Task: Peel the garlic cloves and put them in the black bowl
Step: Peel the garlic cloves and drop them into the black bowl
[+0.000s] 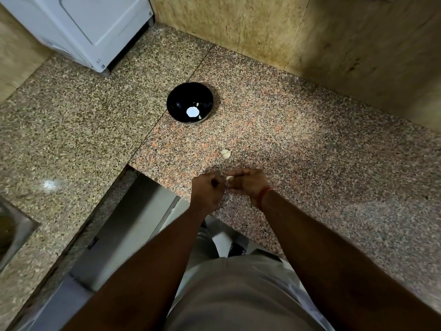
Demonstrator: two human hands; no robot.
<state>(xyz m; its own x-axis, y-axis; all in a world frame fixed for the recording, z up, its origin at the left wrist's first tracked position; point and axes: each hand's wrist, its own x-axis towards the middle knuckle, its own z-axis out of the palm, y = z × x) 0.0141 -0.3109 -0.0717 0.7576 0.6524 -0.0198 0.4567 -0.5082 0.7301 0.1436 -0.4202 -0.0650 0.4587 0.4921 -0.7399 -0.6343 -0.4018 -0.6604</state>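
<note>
Both hands meet just above the near edge of the granite counter [310, 130]. The right hand [248, 183] is turned palm partly up, its fingers curled inward, and a pale clove [229, 178] sits pinched at the fingertips, only a small bit of it showing. The left hand [207, 189] is closed into a loose fist with its knuckles toward me, its fingers pressed up against the right hand's fingertips beside the clove; whether it actually grips the clove or a bit of skin, I cannot tell, since the contact point is hidden. A red thread [263, 195] circles the right wrist. A little beyond the hands, apart from them, a second clove [225, 154] lies on the counter, still wrapped in papery skin by the look of it. Farther back stands the black bowl [189, 102], upright, with a bright white glare spot on its bottom and one or two pale pieces near its right inner wall, too small to make out. A white appliance [78, 27] sits at the far left corner, and a steel sink [12, 232] edges in at the left.
</note>
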